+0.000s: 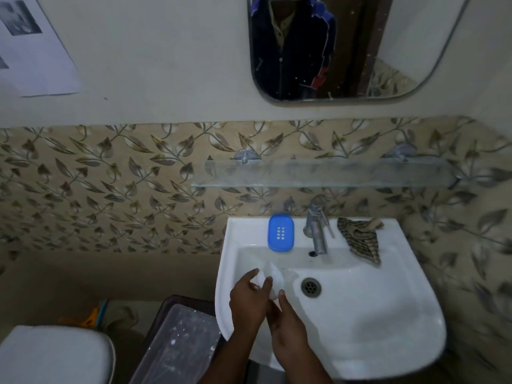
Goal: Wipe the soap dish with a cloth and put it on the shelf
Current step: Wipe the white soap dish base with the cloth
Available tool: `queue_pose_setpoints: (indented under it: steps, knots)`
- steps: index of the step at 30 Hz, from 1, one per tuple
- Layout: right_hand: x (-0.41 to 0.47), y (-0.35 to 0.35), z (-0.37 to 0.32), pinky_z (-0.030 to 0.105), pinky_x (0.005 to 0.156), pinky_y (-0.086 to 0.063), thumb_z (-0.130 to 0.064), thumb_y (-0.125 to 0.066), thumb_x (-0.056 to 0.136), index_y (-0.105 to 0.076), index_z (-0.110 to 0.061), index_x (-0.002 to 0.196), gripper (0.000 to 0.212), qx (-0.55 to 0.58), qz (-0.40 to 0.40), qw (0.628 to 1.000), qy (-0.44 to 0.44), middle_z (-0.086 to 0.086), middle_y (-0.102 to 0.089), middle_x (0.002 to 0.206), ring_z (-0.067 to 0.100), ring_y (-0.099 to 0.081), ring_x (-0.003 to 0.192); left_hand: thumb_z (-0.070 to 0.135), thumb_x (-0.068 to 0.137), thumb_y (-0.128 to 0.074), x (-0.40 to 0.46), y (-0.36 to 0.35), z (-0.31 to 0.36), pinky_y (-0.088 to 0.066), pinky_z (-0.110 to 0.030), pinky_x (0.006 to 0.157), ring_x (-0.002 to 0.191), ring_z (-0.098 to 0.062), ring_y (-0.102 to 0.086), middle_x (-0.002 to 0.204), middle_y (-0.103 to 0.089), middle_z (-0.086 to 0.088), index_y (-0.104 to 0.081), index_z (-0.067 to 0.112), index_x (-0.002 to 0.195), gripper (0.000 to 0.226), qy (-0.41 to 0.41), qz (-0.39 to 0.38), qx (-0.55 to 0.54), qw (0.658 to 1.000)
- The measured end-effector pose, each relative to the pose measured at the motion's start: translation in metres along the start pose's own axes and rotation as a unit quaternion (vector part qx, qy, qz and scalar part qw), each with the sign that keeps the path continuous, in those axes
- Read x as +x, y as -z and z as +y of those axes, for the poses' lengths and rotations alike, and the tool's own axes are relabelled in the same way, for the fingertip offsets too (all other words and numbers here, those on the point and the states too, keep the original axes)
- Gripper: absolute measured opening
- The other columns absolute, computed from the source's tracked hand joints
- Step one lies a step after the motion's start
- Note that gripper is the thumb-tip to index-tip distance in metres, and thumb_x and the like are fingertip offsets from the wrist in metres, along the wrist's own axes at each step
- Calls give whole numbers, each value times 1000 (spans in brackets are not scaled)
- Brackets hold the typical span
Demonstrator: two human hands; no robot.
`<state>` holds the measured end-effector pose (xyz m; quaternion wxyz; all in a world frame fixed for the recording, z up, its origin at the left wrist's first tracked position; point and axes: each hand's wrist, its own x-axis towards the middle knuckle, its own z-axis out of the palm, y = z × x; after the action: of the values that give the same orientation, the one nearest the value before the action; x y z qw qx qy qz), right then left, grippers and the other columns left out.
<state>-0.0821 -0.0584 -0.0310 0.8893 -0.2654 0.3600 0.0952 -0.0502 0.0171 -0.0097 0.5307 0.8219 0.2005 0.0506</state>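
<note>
A blue soap dish [280, 232] with a grid of drain holes lies on the back rim of the white sink [388, 306], left of the tap. A striped brown cloth [360, 238] is crumpled on the rim to the right of the tap. Low in the basin's left side, my left hand [246, 297] and my right hand [288, 325] together hold a pale, translucent white piece [273, 275]; what it is I cannot tell. Both hands are well clear of the blue dish and the cloth. A glass shelf [324, 173] hangs on the tiled wall above the tap.
A metal tap [317, 225] stands at the back of the sink, with the drain [310, 286] below it. A mirror [346, 45] is above the shelf. A toilet lid [52, 353] and a plastic-covered bin [177, 342] sit to the left.
</note>
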Motion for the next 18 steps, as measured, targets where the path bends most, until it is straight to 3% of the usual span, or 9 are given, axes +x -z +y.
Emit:
queue_pose_setpoints:
  steps: [4,9,18]
  knots:
    - [-17,6,-5,35,86,-54,-24,-57,98,-63,0,125,36,30,-8,999,-16,19,-73,113,26,-68,107,39,83,-75,-13,-8,13,-54,-29,83,87,-17,-71,91,-75,-3,-68,16,124,47,-73,1,78,994]
    - [-27,11,-10,45,108,-44,-31,-53,100,-66,0,120,39,38,-9,999,-35,20,-69,121,31,-62,118,45,82,-72,-23,-18,27,-54,-31,92,105,-18,-66,113,-68,-1,-66,21,124,49,-128,-16,148,981]
    - [-40,13,-25,46,114,-38,-34,-46,103,-64,1,121,43,89,-53,993,-62,22,-67,124,33,-59,122,51,78,-70,-31,-28,49,-51,-29,82,102,-17,-65,111,-62,3,-63,26,124,53,-170,-31,220,960]
